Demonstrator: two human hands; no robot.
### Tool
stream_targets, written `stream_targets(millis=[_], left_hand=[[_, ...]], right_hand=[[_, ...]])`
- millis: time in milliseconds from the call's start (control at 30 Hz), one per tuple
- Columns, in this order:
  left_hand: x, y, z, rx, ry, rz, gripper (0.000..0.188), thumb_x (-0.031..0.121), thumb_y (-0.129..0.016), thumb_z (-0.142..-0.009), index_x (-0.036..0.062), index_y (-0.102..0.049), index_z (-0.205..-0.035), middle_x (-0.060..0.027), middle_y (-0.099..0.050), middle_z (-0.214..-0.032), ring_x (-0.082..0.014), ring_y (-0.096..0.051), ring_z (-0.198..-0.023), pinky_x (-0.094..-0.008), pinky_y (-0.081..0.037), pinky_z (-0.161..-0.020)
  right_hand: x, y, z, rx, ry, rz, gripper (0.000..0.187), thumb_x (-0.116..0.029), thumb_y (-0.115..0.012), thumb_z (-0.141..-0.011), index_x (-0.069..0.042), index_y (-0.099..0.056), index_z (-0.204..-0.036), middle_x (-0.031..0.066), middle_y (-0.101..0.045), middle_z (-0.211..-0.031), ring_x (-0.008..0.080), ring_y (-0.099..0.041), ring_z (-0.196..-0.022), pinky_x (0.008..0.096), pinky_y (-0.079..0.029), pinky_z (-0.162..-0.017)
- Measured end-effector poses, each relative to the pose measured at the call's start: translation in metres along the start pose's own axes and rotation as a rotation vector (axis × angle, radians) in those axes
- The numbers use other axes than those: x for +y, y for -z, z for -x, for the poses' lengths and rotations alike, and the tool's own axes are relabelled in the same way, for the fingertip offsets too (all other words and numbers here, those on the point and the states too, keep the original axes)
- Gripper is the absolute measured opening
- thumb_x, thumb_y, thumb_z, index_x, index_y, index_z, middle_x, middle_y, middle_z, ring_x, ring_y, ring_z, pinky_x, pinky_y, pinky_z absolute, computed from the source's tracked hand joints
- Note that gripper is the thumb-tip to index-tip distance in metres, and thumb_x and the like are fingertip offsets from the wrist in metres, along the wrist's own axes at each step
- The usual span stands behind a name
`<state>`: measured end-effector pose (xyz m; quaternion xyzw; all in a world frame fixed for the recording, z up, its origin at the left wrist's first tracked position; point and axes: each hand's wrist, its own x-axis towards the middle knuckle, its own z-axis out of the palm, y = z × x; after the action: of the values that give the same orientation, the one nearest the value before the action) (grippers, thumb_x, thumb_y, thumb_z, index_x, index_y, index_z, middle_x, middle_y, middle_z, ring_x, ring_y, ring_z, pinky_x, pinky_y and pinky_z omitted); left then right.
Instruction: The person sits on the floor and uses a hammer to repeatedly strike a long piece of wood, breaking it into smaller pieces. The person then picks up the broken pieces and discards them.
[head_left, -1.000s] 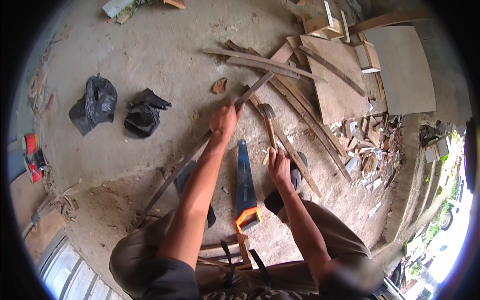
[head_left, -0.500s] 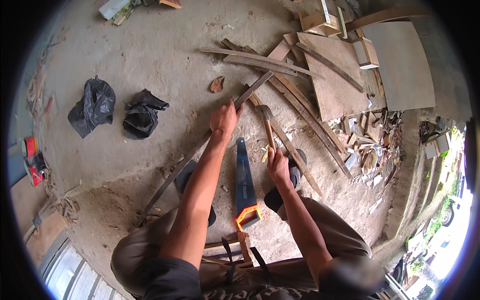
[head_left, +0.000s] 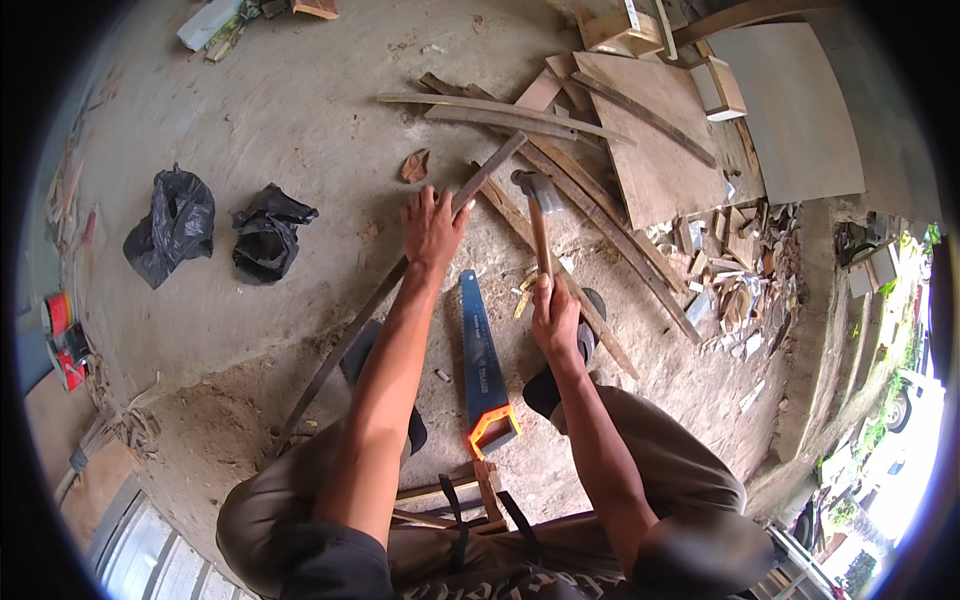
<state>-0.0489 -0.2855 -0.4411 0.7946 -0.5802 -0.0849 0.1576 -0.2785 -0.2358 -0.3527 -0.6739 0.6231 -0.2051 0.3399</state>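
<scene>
My left hand [head_left: 433, 232] lies over a long dark wooden strip [head_left: 352, 332], its fingers spread and partly stretched past the wood. That strip slants from beside my left knee up toward the lumber pile. My right hand [head_left: 556, 318] is closed round the handle of a hammer [head_left: 541, 232], whose metal head is raised to the right of the strip and slightly blurred. Below the hammer, another wooden strip [head_left: 600, 335] lies on the ground by my right foot. Between my forearms lies a handsaw [head_left: 482, 345] with a blue blade and an orange handle, touched by neither hand.
Two black plastic bags [head_left: 170, 228] lie at the left. Ahead to the right are loose wooden strips [head_left: 625, 235], a plywood sheet [head_left: 650, 150] and a heap of scraps [head_left: 735, 265]. A dry leaf [head_left: 415, 165] sits beyond my left hand. Wood pieces [head_left: 487, 487] lie between my legs.
My left hand's fingers have loosened from a grip on the strip and spread out. The hammer head has shifted slightly up and away from the slanting wood below it. The whole view has moved slightly.
</scene>
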Motion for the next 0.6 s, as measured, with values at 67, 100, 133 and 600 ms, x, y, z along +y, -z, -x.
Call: stream_targets(millis=[67, 100, 133, 600], left_hand=[[-0.001, 0.000, 0.000, 0.145, -0.086, -0.120, 0.043, 0.050, -0.052, -0.098, 0.0096, -0.059, -0.109, -0.0109, -0.059, -0.099, -0.0277, -0.063, -0.090, -0.0430, -0.049, -0.081], [0.000, -0.002, 0.000, 0.097, -0.075, -0.133, 0.044, 0.051, -0.051, -0.099, 0.0091, -0.059, -0.109, -0.0112, -0.059, -0.100, -0.0280, -0.064, -0.089, -0.0432, -0.050, -0.080], [0.003, -0.005, 0.001, 0.049, -0.063, -0.146, 0.046, 0.052, -0.049, -0.099, 0.0085, -0.059, -0.108, -0.0115, -0.060, -0.100, -0.0283, -0.064, -0.089, -0.0433, -0.051, -0.080], [0.008, 0.000, 0.001, -0.012, -0.086, -0.174, 0.042, 0.050, -0.047, -0.102, 0.0096, -0.058, -0.099, -0.0093, -0.058, -0.097, -0.0244, -0.058, -0.099, -0.0414, -0.046, -0.085]], right_hand=[[0.017, -0.009, 0.009, -0.024, -0.055, 0.003, 0.038, -0.034, -0.046, -0.104, 0.001, -0.052, -0.092, 0.0290, -0.058, -0.067, 0.0517, -0.059, -0.067, 0.0537, -0.043, -0.056], [0.022, -0.012, 0.012, -0.029, -0.074, 0.002, 0.038, -0.034, -0.046, -0.104, 0.001, -0.052, -0.091, 0.0296, -0.058, -0.067, 0.0523, -0.059, -0.068, 0.0541, -0.043, -0.057], [0.026, -0.015, 0.015, -0.033, -0.092, 0.001, 0.038, -0.034, -0.046, -0.104, 0.001, -0.052, -0.091, 0.0301, -0.058, -0.068, 0.0530, -0.059, -0.068, 0.0545, -0.043, -0.057], [0.060, -0.011, 0.017, 0.036, -0.069, 0.191, 0.031, -0.028, -0.048, -0.103, 0.001, -0.056, -0.099, 0.0297, -0.058, -0.065, 0.0509, -0.060, -0.066, 0.0559, -0.044, -0.054]])
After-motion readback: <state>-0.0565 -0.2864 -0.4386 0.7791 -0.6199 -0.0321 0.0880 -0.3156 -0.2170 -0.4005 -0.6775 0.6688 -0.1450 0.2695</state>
